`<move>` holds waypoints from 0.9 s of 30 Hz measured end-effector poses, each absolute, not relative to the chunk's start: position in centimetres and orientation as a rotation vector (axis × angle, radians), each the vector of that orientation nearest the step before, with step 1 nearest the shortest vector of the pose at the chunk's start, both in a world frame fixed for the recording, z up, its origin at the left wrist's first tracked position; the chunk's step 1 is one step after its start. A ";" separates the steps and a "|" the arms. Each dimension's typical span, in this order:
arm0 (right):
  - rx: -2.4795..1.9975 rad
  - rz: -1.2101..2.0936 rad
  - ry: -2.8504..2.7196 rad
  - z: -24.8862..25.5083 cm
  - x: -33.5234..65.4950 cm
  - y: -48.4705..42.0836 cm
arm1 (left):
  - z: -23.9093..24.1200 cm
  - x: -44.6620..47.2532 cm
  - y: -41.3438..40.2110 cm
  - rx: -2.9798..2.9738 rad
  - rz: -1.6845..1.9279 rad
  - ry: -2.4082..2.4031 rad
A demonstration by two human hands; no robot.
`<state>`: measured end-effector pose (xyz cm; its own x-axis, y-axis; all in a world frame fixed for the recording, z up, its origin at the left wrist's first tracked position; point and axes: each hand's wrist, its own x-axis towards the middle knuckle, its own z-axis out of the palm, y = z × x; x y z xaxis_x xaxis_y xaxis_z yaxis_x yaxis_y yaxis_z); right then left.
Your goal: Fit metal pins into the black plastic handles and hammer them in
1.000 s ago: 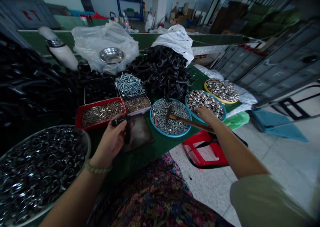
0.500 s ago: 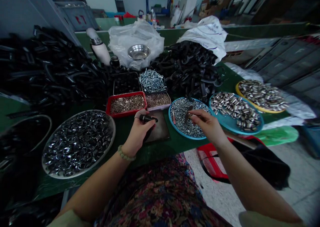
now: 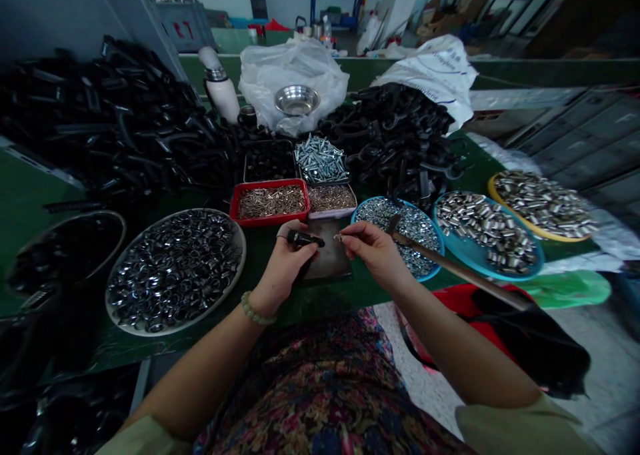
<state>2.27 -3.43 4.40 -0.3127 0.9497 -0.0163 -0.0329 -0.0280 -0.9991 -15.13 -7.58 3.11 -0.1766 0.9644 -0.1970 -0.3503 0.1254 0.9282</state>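
Observation:
My left hand (image 3: 284, 258) is closed round a black plastic part (image 3: 303, 238) with pale lettering; its lower end is hidden behind my fingers. Close by on the right, my right hand (image 3: 373, 251) pinches a few small shiny metal pieces (image 3: 339, 237), too small to name, just off the black part's tip. Beneath both hands lies a flat metal plate (image 3: 330, 258). A hammer (image 3: 450, 261) with a wooden handle rests across the blue tray (image 3: 442, 245) of small metal pieces, right of my right hand.
A round tray (image 3: 243, 255) of shiny dark rings stands at left. Ahead are a red tray (image 3: 233, 208) of small pins and a heap of screws (image 3: 320, 158). Black parts (image 3: 405, 128) pile up behind. Another blue tray (image 3: 533, 268) holds metal sleeves at right.
My right hand has moved left from the blue tray to the black part, now pinching small metal pieces. My left hand keeps its hold. The view has shifted slightly.

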 end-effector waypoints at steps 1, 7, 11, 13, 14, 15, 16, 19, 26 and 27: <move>-1.033 1.479 -1.397 4.4 2.2 -3.5 | 3.0 -15.2 -7.6 0.710 1.375 1.164; -1.035 1.470 -1.424 4.3 2.1 -3.2 | 2.6 -15.1 -7.7 0.603 1.317 1.107; -1.029 1.440 -1.518 4.6 1.2 -2.6 | 2.1 -15.1 -7.8 0.913 1.354 1.175; -1.015 1.436 -1.581 4.7 0.6 -2.4 | 1.7 -15.1 -7.7 1.107 1.371 1.235; -1.007 1.428 -1.618 4.7 0.3 -2.3 | 1.6 -15.2 -7.7 1.183 1.376 1.261; -0.998 1.415 -1.653 4.6 0.2 -2.3 | 1.4 -15.2 -7.6 1.238 1.380 1.285; -0.989 1.396 -1.687 4.5 0.2 -2.2 | 1.3 -15.3 -7.6 1.274 1.384 1.302; -0.948 1.323 -1.780 4.1 0.8 -1.9 | 1.3 -15.4 -7.7 1.293 1.403 1.319; -0.767 0.851 -2.519 7.8 1.4 -1.8 | 2.9 -16.2 -6.1 1.488 0.998 1.280; -0.735 0.806 -2.599 8.5 1.4 -1.7 | 3.3 -16.2 -5.7 1.507 0.916 1.233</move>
